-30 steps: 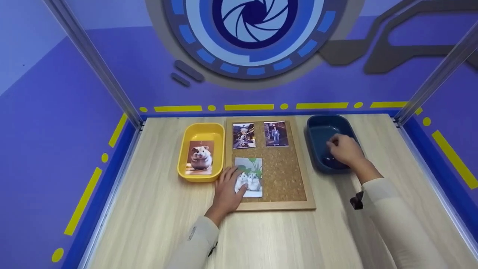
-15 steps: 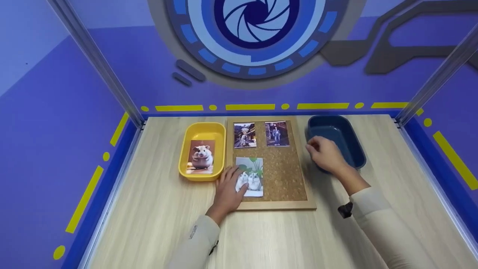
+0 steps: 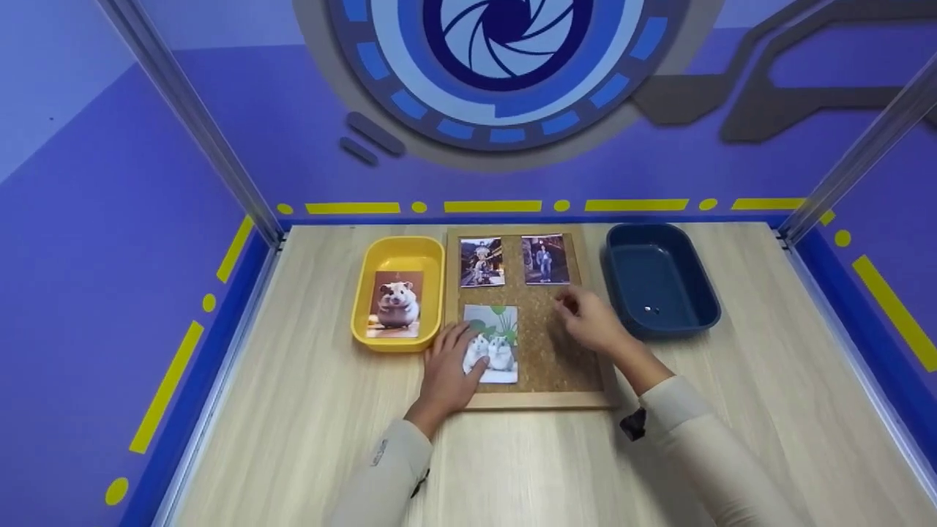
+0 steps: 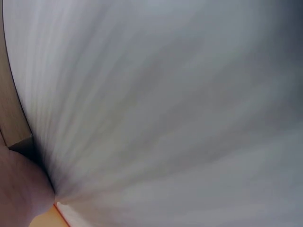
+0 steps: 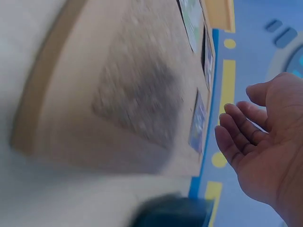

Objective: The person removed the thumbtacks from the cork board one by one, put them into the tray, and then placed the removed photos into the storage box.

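My left hand (image 3: 448,369) rests on the left frame edge of a cork board (image 3: 536,359), its fingers and thumb on a photo of two white hamsters (image 3: 499,353). Over the bare right part of the cork is my right hand (image 3: 599,323), thumb and index fingertips brought together. In the right wrist view that hand (image 5: 272,151) has its other fingers loosely curled; whatever lies between the fingertips is too small or hidden to tell. Several small shiny bits (image 3: 650,309) lie in the dark blue tray (image 3: 613,293), right of the board.
Left of the board stands a yellow tray (image 3: 360,307) holding a brown-backed hamster photo (image 3: 395,311). Two photos of people, one on the left (image 3: 482,262) and one on the right (image 3: 545,259), lie along the board's top. Purple walls (image 3: 315,146) enclose the table (image 3: 293,380).
My right hand has lifted out of the dark blue tray and moved left over the cork board, fingertips kept together. The left hand has stayed in place on the hamster photo.
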Available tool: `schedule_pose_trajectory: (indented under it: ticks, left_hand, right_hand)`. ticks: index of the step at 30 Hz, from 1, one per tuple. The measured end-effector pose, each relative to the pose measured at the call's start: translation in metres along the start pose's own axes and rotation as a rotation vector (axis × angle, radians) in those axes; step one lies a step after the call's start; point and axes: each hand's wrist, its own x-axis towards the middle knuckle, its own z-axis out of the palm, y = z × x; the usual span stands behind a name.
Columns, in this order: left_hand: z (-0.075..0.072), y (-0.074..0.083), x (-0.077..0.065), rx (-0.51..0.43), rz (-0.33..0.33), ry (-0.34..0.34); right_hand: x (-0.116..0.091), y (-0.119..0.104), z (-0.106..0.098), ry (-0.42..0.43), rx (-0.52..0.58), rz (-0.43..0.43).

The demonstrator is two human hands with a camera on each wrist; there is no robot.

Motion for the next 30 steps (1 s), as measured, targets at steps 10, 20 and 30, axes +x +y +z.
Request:
schedule_pose_trajectory:
  ticks: [10,20,30]
  left_hand:
    - [-0.001,0.000,0.001,-0.008,-0.011,0.003]
    - [-0.001,0.000,-0.003,0.003,-0.020,0.000]
    - [-0.001,0.000,-0.001,0.002,-0.018,-0.002]
  right_hand:
    - [0.010,-0.006,0.052,-0.023,0.168,0.106]
    - [0.022,-0.016,0.084,0.027,0.291,0.277]
    - [0.032,-0.022,0.085,0.019,0.359,0.355]
